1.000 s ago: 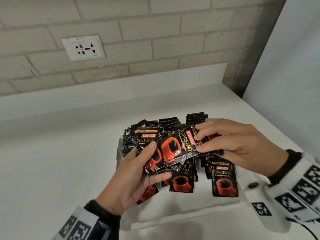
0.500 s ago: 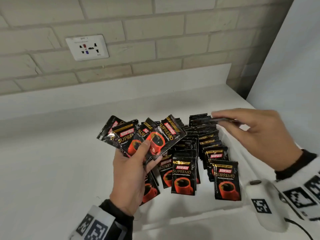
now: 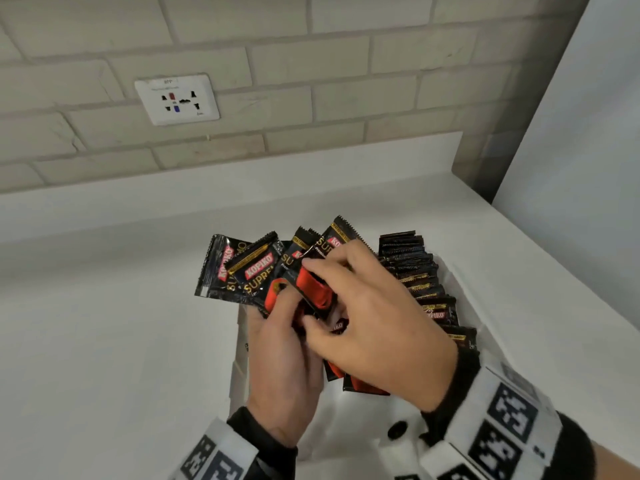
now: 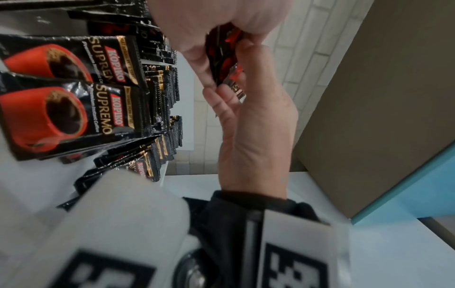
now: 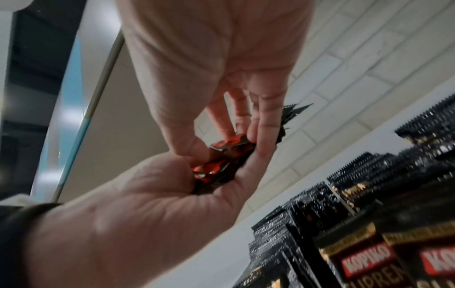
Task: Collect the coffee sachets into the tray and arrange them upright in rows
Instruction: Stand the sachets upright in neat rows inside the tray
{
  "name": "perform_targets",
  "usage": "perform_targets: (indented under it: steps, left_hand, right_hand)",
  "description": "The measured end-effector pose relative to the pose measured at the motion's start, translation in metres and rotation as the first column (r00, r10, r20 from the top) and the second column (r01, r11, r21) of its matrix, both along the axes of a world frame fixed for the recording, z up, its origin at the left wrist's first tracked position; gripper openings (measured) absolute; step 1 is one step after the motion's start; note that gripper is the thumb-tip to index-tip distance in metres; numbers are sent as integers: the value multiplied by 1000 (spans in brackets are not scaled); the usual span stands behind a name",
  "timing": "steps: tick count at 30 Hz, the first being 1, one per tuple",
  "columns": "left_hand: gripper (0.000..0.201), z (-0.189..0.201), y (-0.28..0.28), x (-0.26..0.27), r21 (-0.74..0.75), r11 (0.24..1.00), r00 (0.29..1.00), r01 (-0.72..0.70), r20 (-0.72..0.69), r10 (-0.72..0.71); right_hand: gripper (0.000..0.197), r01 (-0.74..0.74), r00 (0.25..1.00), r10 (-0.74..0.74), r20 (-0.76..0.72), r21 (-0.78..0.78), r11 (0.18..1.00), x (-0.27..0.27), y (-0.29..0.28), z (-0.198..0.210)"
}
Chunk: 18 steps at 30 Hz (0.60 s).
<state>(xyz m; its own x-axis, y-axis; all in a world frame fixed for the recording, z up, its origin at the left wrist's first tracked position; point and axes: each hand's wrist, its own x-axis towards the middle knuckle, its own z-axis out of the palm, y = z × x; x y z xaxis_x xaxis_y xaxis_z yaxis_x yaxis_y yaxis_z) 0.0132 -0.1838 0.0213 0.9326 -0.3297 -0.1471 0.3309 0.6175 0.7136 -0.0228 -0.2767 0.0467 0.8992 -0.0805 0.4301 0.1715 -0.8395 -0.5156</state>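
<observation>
While the left hand (image 3: 280, 368) grips a fanned bunch of black Kopiko sachets (image 3: 254, 271) above the white tray (image 3: 239, 368), the right hand (image 3: 377, 327) is reaching over and pinching the front sachet (image 3: 313, 289) of that fan, thumb underneath and fingers (image 3: 332, 268) curled over the top. So both sets of fingers are clamped on sachets, the left thumb pressing the fan against the palm. You can see the same thing from the wrist cams: left hand (image 4: 253, 136) and right hand (image 4: 211, 25) meet on the red-and-black foil, and in the right wrist view the right hand (image 5: 216, 64) comes down onto the bunch held in the left hand (image 5: 152, 210).

Rest of the sachets are already in the tray, standing upright in rows (image 3: 426, 292), with the right-hand row running from the near end to the far end. A couple of front ones face the camera (image 4: 66, 109). Tray sits on the white desk (image 3: 104, 341), brick wall behind with a wall socket (image 3: 176, 98)
</observation>
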Motion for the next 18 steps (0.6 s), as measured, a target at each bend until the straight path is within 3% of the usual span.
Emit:
perform_targets:
  steps: [2,5,6,9,11,15,18]
  left_hand:
    - [16,-1,2,3,-85,996,999,-17,-48,12]
    - [53,3,-1,5,-74,996,996,-47,-79,41]
    - [56,4,-2,5,-52,997,997,-51,-57,48]
    - [30,1,-2,5,-11,995,995,-100,-13,100]
    - [25,3,0,6,23,992,993,-120,-5,121]
    - [37,6,5,9,53,990,991,-130,38,128]
    - [36,8,5,8,51,995,995,-81,68,78]
  right_hand:
    - [61,-29,998,30,-53,31,999,-4,2,-3]
    - [63,-69,992,75,-97,60,996,-6,1,-5]
    - [63,-84,990,92,-102,81,993,-7,1,-6]
    - [57,-127,981,146,-130,144,982,-7,-1,-3]
    - [46,-137,980,162,-111,206,969,-8,-5,1]
    - [36,99,992,-120,42,331,938,-6,-29,20]
    - [72,224,969,-160,-190,386,895,2,-49,35]
